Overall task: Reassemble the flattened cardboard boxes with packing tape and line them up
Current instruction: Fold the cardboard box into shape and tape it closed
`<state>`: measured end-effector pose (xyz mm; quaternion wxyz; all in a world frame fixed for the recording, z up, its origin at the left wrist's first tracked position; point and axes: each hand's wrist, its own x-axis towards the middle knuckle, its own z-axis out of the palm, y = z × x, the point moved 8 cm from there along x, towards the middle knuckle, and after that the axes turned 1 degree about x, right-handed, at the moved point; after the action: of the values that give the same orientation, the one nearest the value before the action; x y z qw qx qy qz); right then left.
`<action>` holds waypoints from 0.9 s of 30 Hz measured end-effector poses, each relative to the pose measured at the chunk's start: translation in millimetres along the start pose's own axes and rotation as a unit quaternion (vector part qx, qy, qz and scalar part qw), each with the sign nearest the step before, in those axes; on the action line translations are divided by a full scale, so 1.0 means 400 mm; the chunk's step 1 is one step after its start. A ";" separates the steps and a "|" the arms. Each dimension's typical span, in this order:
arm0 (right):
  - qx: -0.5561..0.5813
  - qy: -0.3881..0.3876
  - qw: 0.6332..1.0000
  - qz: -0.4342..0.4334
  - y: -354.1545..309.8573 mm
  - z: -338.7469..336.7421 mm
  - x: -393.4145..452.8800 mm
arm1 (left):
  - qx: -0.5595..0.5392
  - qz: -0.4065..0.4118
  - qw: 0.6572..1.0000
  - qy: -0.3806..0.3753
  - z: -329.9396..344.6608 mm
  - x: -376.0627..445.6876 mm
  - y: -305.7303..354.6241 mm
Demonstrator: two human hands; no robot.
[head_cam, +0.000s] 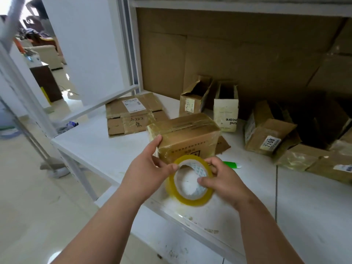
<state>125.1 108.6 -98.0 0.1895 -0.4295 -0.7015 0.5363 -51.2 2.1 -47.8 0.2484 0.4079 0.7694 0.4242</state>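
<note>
Right now both hands meet over the near edge of the white tabletop (91, 147), holding a roll of yellowish packing tape (188, 180) between them. The right hand (222, 180) grips the roll: its thumb hooks into the white core while the other fingers (214, 166) curl round the far rim. The left hand (146, 172) pinches at the roll's upper left rim with thumb and a finger, and its forefinger stretches forward to touch the near corner of a taped-up cardboard box (186, 134).

That box stands just beyond the fingers, closed and glossy with tape, printed characters on its near side. A green object (231, 164) lies on the tabletop just right of the right-hand fingers, partly hidden by them. Beyond the left-hand fingers and to their left, a flattened carton (133, 115) lies flat, with a white label and handwritten marks. Farther past the taped box stand two narrow open boxes, a brown one (192, 98) and a cream one (225, 111) whose print reads upside down. Well to the right of the fingers, a tilted open box with a "7108" label (266, 130) leans among more taped cartons (314, 161). Large cardboard sheets (228, 54) stand against the back, under a white shelf (238, 6).
</note>
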 end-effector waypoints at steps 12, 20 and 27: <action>0.242 -0.260 0.932 -0.073 -0.033 0.077 -0.069 | -0.053 0.007 0.997 -0.050 0.005 0.010 -0.030; 0.154 -0.283 0.945 -0.063 -0.024 0.088 -0.088 | -0.139 -0.016 0.988 -0.061 0.018 -0.007 -0.018; 0.058 0.092 0.994 -0.028 0.016 -0.089 -0.022 | -0.260 -0.033 0.965 -0.023 0.033 0.000 -0.039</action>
<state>158.4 123.0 -89.8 0.2926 -0.4451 -0.6610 0.5285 -47.9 3.4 -67.9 0.3776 0.3132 0.6397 0.5917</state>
